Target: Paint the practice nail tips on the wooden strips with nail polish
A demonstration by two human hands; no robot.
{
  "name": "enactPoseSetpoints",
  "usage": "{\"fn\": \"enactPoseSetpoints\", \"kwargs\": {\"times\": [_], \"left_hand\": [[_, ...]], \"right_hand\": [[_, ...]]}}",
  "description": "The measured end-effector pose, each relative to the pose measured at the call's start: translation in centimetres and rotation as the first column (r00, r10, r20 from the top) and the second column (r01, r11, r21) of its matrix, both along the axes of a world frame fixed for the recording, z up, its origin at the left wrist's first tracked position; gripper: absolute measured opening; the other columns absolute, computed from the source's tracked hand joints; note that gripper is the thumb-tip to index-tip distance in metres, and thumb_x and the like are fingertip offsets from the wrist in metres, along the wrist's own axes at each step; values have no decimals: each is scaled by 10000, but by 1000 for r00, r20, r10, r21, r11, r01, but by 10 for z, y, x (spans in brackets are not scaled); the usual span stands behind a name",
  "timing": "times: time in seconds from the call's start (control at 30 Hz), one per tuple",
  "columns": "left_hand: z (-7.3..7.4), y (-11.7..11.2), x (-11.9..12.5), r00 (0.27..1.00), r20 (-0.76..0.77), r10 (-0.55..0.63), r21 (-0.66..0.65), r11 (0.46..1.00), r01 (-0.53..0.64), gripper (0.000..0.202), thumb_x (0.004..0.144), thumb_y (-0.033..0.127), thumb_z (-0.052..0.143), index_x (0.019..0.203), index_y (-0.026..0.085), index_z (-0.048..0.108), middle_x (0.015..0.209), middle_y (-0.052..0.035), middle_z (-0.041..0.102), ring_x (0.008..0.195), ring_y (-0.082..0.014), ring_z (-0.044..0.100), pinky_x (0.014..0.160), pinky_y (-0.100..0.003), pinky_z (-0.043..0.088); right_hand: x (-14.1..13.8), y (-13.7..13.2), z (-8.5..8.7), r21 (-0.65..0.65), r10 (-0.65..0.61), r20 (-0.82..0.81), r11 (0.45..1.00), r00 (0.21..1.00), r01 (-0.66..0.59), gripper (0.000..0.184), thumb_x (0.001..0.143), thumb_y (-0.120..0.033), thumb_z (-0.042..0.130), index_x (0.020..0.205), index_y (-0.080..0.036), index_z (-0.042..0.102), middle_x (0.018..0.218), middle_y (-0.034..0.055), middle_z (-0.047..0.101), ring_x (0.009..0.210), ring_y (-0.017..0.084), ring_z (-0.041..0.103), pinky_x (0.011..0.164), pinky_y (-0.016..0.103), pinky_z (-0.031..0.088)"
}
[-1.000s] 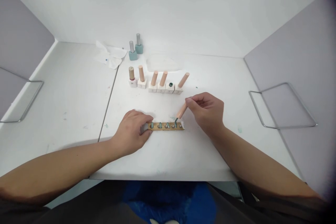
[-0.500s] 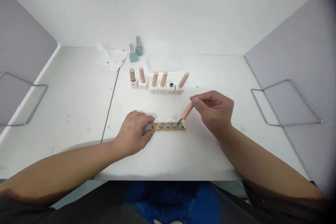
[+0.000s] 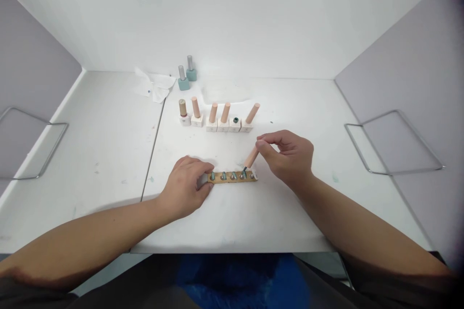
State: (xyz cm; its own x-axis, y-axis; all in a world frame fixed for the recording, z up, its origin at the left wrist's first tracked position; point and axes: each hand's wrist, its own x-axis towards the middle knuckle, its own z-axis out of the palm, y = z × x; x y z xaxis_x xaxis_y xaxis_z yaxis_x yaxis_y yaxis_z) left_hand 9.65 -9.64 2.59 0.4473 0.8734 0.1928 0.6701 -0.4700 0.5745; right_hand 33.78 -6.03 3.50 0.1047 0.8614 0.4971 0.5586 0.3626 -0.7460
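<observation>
A narrow wooden strip [image 3: 227, 181] lies on the white table, with several green-painted nail tips on metal studs along it. My left hand [image 3: 186, 187] pinches the strip's left end between thumb and fingers. Held by its pink cap, a nail polish brush [image 3: 251, 158] is pinched in my right hand [image 3: 290, 157]. Its dark green bristles touch the nail tip [image 3: 244, 173] second from the right. Behind the strip stands an uncapped nail polish bottle [image 3: 235, 126] with a dark green neck.
Several capped polish bottles [image 3: 212, 125] stand in a row with the uncapped one. Two teal bottles [image 3: 183, 83] and a crumpled tissue [image 3: 159, 88] are at the back left. Wire racks [image 3: 398, 171] flank both sides near the grey panels.
My right hand has shifted slightly left, tilting the brush more upright over the same nail tip, which shows more green. My left hand stays on the strip. The whole view has moved slightly.
</observation>
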Motion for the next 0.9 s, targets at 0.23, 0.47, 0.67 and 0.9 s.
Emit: {"fn": "enactPoseSetpoints", "kwargs": {"times": [0.23, 0.47, 0.67, 0.9], "left_hand": [[-1, 0, 0, 1000, -2, 11, -11, 1000, -11, 235, 740, 143, 604, 968, 195, 576, 901, -56, 661, 899, -235, 576, 843, -446, 474], [-2, 0, -1, 1000, -1, 16, -10, 1000, -16, 235, 741, 147, 608, 968, 199, 578, 893, -47, 652, 895, -234, 569, 832, -440, 479], [-1, 0, 0, 1000, 0, 11, -2, 1000, -11, 236, 738, 136, 611, 969, 180, 587, 884, -57, 651, 882, -230, 565, 827, -436, 482], [-2, 0, -1, 1000, 2, 15, 2, 1000, -15, 240, 737, 139, 616, 975, 172, 594, 890, -61, 651, 895, -232, 562, 833, -436, 483]], "right_hand": [[-2, 1, 0, 135, -14, 83, 991, 996, 3, 78, 734, -186, 638, 669, -230, 641, 676, -8, 686, 728, 200, 679, 640, 347, 534], [2, -1, 2, 73, -2, -78, 997, 997, 8, 78, 727, -169, 652, 693, -238, 641, 703, -2, 680, 706, 188, 668, 640, 348, 544], [4, -1, 3, 54, 94, 14, 994, 995, -94, 112, 708, -149, 655, 639, -227, 612, 671, -11, 675, 656, 175, 665, 581, 313, 534], [2, 0, 2, 61, 24, 63, 998, 998, -28, 89, 715, -156, 651, 655, -215, 622, 672, -17, 678, 657, 167, 668, 581, 300, 528]]}}
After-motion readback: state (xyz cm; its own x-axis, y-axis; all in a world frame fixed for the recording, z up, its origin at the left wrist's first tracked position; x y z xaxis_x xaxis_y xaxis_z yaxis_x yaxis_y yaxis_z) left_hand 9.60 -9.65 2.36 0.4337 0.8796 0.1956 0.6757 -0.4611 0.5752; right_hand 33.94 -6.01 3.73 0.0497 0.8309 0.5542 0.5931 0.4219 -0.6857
